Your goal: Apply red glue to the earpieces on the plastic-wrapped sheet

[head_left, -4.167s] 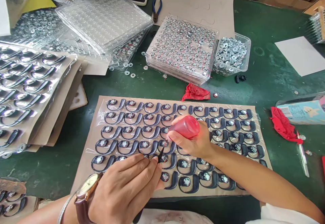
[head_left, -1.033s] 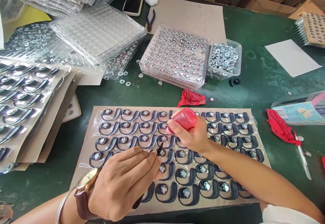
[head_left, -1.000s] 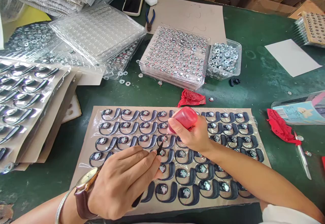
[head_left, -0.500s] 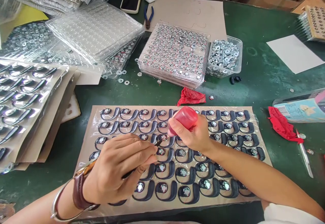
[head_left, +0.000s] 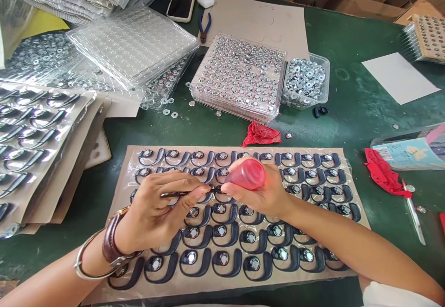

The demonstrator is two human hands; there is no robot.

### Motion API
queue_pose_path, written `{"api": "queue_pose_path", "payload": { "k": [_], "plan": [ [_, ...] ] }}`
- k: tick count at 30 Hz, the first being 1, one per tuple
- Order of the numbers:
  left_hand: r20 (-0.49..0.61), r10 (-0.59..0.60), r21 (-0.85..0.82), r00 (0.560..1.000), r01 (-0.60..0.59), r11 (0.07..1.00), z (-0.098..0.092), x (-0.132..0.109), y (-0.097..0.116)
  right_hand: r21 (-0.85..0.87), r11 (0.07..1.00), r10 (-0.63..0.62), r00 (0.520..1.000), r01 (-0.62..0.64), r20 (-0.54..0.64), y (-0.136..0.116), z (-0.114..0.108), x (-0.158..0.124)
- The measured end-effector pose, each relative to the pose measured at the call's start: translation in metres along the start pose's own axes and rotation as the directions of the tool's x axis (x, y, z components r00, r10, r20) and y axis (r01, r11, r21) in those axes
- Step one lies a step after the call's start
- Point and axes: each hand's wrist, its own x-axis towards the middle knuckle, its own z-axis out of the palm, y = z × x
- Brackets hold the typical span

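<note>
A brown sheet (head_left: 114, 195) under clear film carries rows of black curved pieces, each with a round silver-centred part. My left hand (head_left: 163, 209) is closed on dark tweezers (head_left: 177, 194), held almost level above the third row, their tips pointing right. My right hand (head_left: 264, 191) is wrapped round a translucent red bottle (head_left: 248, 173), tilted with its base up and to the right. The bottle's nozzle is hidden by my right fingers, close to the tweezer tips. The small part between the hands is mostly covered.
Behind the sheet are a red cloth (head_left: 261, 134), stacked clear trays of round parts (head_left: 239, 73) and a tub of washers (head_left: 308, 82). More loaded sheets (head_left: 31, 144) lie at left. At right are another red cloth (head_left: 384, 172) and a white paper (head_left: 401, 78).
My left hand has turned, bringing the tweezers nearly level and uncovering pieces at the lower left. The red bottle has tipped, its base swinging down and towards me. The view has shifted slightly.
</note>
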Motion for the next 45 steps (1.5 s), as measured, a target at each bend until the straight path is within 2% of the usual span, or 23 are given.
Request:
{"api": "queue_pose_path", "payload": {
  "k": [4,7,10,12,16,20,26,30,32,34,41,45],
  "plan": [
    [-0.029,0.039,0.017,0.999,-0.039,0.999,0.001,-0.003,0.002,0.140,0.963,0.220,0.971,-0.232,0.098,-0.011,-0.011,0.009],
    [-0.055,0.050,0.024,0.997,-0.049,0.999,0.003,-0.006,0.004,0.211,0.933,0.268,0.954,-0.292,0.137,-0.014,-0.018,0.021],
    [-0.064,0.122,0.087,0.990,-0.116,0.989,0.004,-0.010,0.003,0.209,0.952,0.217,0.975,-0.224,0.058,-0.011,-0.019,0.032],
    [-0.026,0.210,0.169,0.977,-0.202,0.965,0.003,-0.013,0.001,0.228,0.961,0.166,0.986,-0.158,-0.014,-0.007,-0.016,0.034],
    [0.098,0.317,0.264,0.943,-0.332,0.906,0.000,-0.022,0.003,0.322,0.934,0.158,0.987,-0.154,0.013,0.000,-0.007,0.025],
    [0.097,0.321,0.301,0.942,-0.335,0.893,-0.003,-0.024,0.010,0.276,0.950,0.132,0.989,-0.147,0.071,0.007,0.000,0.015],
    [0.085,0.325,0.289,0.942,-0.336,0.896,-0.004,-0.028,0.010,0.206,0.972,0.106,0.993,-0.115,0.056,0.010,0.006,0.012],
    [0.120,0.324,0.288,0.938,-0.345,0.893,0.001,-0.030,0.003,0.175,0.983,0.068,0.993,-0.051,-0.094,0.010,0.006,0.014],
    [0.123,0.340,0.316,0.932,-0.362,0.877,0.004,-0.027,-0.001,0.188,0.981,0.084,0.980,-0.050,-0.180,0.011,0.004,0.016],
    [0.132,0.361,0.349,0.923,-0.384,0.855,0.008,-0.023,-0.003,0.220,0.973,0.114,0.969,-0.065,-0.217,0.014,0.003,0.018],
    [0.148,0.391,0.416,0.908,-0.416,0.809,0.017,-0.016,-0.003,0.235,0.965,0.146,0.983,-0.117,-0.107,0.024,0.007,0.021],
    [0.193,0.490,0.507,0.850,-0.514,0.692,0.023,-0.019,0.002,0.229,0.967,0.130,0.989,-0.110,-0.076,0.024,0.008,0.022]
  ]
}}
